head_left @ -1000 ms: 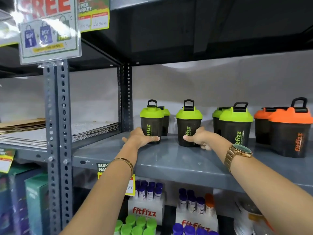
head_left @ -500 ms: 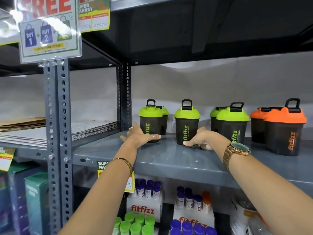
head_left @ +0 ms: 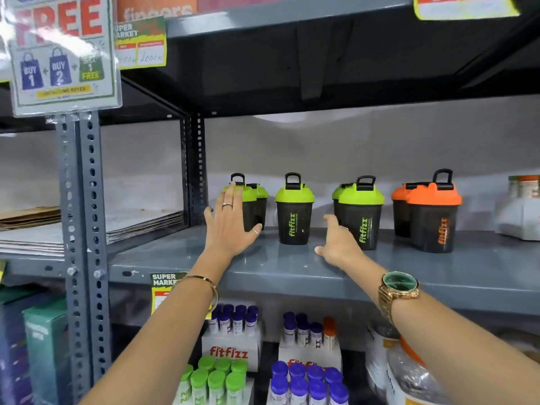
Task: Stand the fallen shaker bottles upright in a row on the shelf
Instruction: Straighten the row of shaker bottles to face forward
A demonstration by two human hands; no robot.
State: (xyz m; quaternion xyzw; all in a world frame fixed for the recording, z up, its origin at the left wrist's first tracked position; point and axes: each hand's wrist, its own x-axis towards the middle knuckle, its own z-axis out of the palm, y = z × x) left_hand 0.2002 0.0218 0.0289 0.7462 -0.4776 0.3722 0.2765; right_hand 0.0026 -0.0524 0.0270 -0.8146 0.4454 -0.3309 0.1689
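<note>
On the grey shelf (head_left: 292, 264), shaker bottles (head_left: 294, 213) upright, left hand (head_left: 230, 226) spread, right hand (head_left: 339, 244) apart, empty.

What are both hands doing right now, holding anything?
Left hand: open, fingers spread in front of the leftmost shaker, holding nothing.
Right hand: open, beside a green shaker, holding nothing.

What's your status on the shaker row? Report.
Left hand open against leftmost shaker. Right hand open, empty, on shelf. All shakers upright. Nothing blocking.
</note>
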